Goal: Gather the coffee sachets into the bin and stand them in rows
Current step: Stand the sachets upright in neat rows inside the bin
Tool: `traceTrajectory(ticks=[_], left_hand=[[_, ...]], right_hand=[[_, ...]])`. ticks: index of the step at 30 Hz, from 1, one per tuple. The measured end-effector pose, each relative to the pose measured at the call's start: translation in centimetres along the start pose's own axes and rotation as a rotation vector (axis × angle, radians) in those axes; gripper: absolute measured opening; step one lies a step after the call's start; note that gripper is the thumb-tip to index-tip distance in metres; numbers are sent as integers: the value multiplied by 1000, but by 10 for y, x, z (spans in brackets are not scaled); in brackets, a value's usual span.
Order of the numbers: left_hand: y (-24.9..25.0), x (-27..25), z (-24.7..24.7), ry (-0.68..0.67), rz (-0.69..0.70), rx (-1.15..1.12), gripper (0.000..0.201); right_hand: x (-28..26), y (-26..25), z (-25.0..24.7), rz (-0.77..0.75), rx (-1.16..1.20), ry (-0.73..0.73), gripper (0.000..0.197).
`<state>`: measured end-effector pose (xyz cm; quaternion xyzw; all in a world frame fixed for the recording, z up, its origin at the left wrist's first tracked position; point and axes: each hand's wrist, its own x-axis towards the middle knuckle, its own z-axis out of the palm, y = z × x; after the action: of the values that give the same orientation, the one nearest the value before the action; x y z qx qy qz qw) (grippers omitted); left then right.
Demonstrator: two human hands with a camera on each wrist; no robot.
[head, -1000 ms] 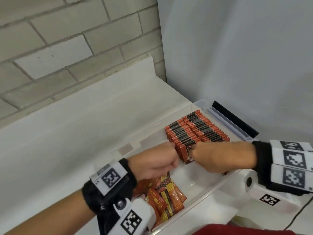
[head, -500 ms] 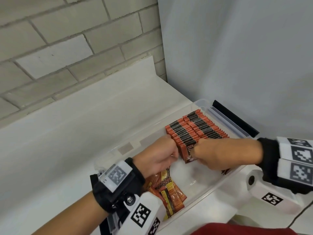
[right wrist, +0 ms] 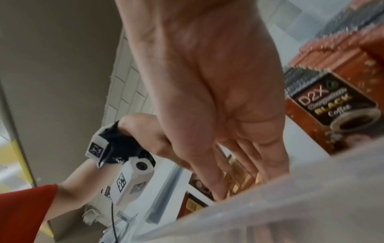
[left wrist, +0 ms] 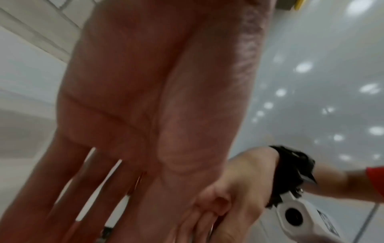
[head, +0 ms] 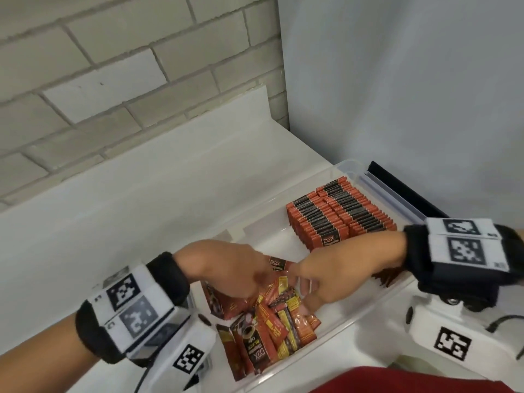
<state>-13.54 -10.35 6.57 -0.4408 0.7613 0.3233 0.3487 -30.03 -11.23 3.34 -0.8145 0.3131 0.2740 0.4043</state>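
A clear plastic bin holds two rows of standing orange-and-black coffee sachets at its far right end. A loose pile of sachets lies at its near end. My left hand hovers over the pile, fingers straight in the left wrist view. My right hand reaches down into the pile from the right with fingers extended; its tips are hidden behind the bin wall. One sachet tilts up between the two hands. The front standing sachet reads D2X Black Coffee.
The bin sits on a white counter in a corner, with a brick wall behind and a grey panel to the right. A black strip runs along the bin's far side. A cable lies at the right.
Both hands have left the front of the standing rows and come back toward me to the loose pile. The left hand's fingers have straightened out.
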Motion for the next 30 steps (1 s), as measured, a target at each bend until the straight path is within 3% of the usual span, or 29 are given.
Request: traceTrajectory(ticks=[2, 4, 10, 13, 18, 21, 23, 30], left_hand=[[-1, 2, 7, -117, -6, 71, 44], [-4, 7, 16, -175, -10, 118, 54], [-18, 14, 41, -123, -39, 222, 68], [-16, 16, 42, -130, -46, 181, 69], [-18, 20, 40, -130, 79, 99, 42], [-21, 18, 40, -71, 98, 65, 31], [-23, 15, 36, -40, 107, 48, 28], [-42, -11, -2, 213, 105, -61, 12]], right_hand=[[11, -3, 2, 13, 91, -28, 43], [17, -4, 2, 41, 174, -47, 23], [30, -15, 1, 63, 290, -107, 22], [38, -18, 2, 77, 275, -113, 39], [43, -19, 4, 88, 281, -85, 17], [43, -19, 1, 73, 397, -112, 18], [41, -19, 0, 43, 511, -159, 6], [21, -15, -8, -120, 974, -60, 38]])
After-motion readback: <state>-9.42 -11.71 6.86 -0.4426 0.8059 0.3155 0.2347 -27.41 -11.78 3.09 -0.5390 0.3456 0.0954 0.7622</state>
